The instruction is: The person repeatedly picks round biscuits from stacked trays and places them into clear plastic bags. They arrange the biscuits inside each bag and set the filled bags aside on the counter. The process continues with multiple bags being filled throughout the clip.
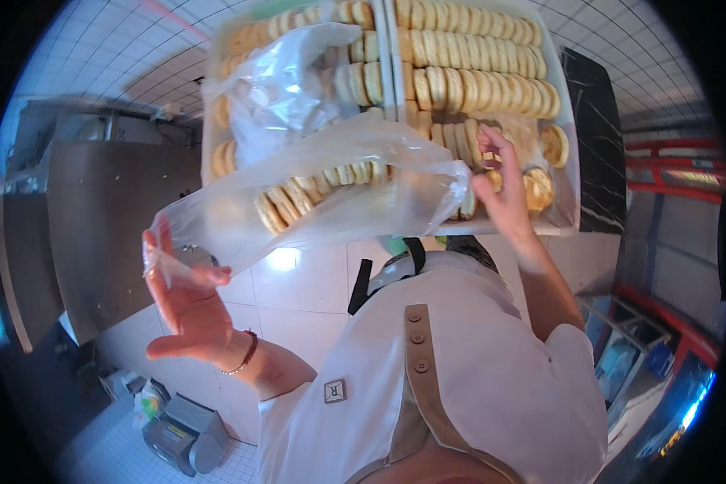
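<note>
A clear plastic bag (pixel 371 145) stretches between my hands across the front of the trays. A row of flat round breads (pixel 298 198) shows through its film and appears to lie inside. My left hand (pixel 189 302) is open, palm up, its fingertips under the film at the bag's left end and its thumb stretched out. At the right tray, my right hand (pixel 504 189) is held with thumb and forefinger apart, beside the bag's other end and over a row of breads (pixel 456 141). Whether its thumb touches the film I cannot tell.
The right white tray (pixel 571 161) holds several rows of round breads. Crumpled plastic (pixel 290 89) covers part of the left tray (pixel 210 145). A dark marbled surface (pixel 593 145) lies right of them. To the left stands a brown counter (pixel 105 218); a grey machine (pixel 185 431) sits lower left.
</note>
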`<state>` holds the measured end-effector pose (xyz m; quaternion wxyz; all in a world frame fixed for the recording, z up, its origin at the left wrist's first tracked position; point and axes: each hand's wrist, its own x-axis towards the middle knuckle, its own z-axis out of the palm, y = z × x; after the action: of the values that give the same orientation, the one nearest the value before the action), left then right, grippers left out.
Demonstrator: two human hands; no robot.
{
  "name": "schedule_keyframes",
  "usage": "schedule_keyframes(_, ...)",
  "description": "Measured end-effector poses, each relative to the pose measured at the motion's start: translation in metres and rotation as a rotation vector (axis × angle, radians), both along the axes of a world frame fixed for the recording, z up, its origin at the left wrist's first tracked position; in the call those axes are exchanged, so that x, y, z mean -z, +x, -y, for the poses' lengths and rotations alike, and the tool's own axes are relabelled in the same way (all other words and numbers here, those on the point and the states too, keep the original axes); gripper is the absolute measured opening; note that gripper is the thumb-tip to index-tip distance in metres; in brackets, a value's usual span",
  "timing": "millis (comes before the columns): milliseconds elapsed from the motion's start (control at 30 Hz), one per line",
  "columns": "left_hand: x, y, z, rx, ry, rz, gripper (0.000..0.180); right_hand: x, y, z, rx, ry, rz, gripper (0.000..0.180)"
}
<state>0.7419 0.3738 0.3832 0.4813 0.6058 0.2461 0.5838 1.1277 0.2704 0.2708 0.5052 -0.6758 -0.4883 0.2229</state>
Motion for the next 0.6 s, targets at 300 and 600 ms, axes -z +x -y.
schedule_keyframes(300,-0.049,0.023,-0.009,-0.208,-0.249,-0.316,0.047,-0.125,-0.006,-0.076,-0.433,-0.304,-0.350,0.012)
schedule_keyframes(600,-0.128,0.050,-0.045,0.196,0.218,-0.176,0.022,-0.232,0.070,-0.033,-0.608,0.458,-0.362,0.024)
